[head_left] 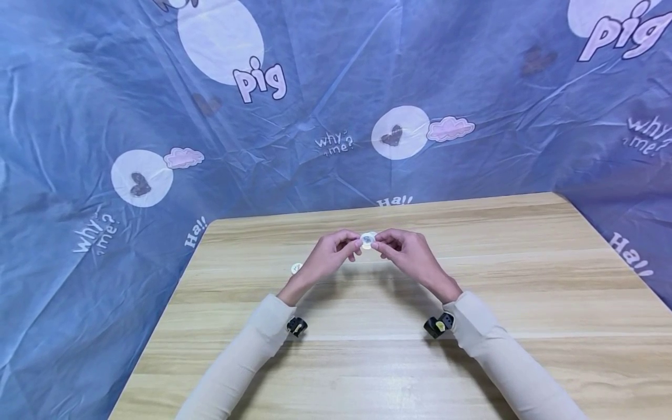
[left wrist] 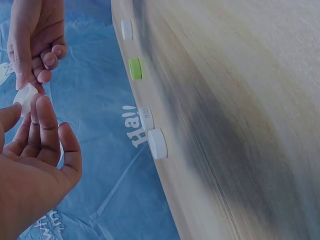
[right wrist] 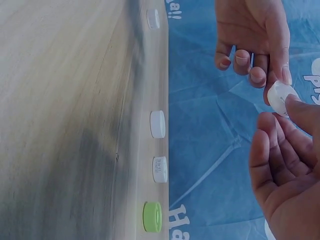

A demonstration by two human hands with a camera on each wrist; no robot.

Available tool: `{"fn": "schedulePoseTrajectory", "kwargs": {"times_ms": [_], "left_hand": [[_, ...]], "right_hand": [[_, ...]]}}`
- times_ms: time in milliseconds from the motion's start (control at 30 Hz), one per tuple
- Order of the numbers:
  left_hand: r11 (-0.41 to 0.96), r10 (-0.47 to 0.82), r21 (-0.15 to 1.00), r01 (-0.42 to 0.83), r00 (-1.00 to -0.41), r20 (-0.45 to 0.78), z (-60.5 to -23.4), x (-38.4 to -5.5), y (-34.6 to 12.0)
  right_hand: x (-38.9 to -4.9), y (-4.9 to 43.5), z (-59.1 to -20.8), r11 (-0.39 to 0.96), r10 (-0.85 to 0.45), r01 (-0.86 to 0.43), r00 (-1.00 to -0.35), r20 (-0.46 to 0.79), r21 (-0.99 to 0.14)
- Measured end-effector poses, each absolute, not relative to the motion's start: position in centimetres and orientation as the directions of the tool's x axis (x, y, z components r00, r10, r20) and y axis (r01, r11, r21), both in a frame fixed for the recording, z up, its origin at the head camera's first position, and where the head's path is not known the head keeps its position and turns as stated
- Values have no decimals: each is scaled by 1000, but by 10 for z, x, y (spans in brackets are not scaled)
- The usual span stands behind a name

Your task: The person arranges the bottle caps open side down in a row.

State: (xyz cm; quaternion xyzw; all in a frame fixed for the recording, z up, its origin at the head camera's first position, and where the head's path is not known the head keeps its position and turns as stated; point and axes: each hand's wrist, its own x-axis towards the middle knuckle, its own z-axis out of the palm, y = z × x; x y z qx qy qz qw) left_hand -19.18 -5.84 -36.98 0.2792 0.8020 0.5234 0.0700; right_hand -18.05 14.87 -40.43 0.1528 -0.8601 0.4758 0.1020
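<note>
Left of centre, I see a small white disc (head_left: 296,268) lying on the wooden worktop (head_left: 362,373). Then, mid-frame, my left grip (head_left: 332,251) pinches the left edge of a white cap (head_left: 367,241), held aloft; my right grip (head_left: 412,252) pinches its right edge.

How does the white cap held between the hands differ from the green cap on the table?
Colour: the white cap is white; the green cap is light green.
Support: the white cap is pinched by the left hand and right hand; the green cap rests on the table, untouched.
Shared: both are small and round.
</note>
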Motion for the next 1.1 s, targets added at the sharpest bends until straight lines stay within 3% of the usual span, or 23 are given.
{"fn": "schedulePoseTrajectory", "kwargs": {"times_ms": [633,767,933,1100], "left_hand": [[280,551,902,330,-824,130,-369,-192,-61],[232,580,941,247,-812,70,-375,-197,-63],[152,618,982,115,-786,-4,-392,-210,-66],[119,643,991,54,-765,-36,-398,-213,-67]], "right_hand": [[-180,148,-405,474,-130,-388,-919,373,-790],[-180,149,-407,479,-142,-499,-856,498,-722],[-180,149,-409,485,-193,-657,-724,662,-577],[-179,148,-409,476,-238,-730,-643,728,-490]]}}
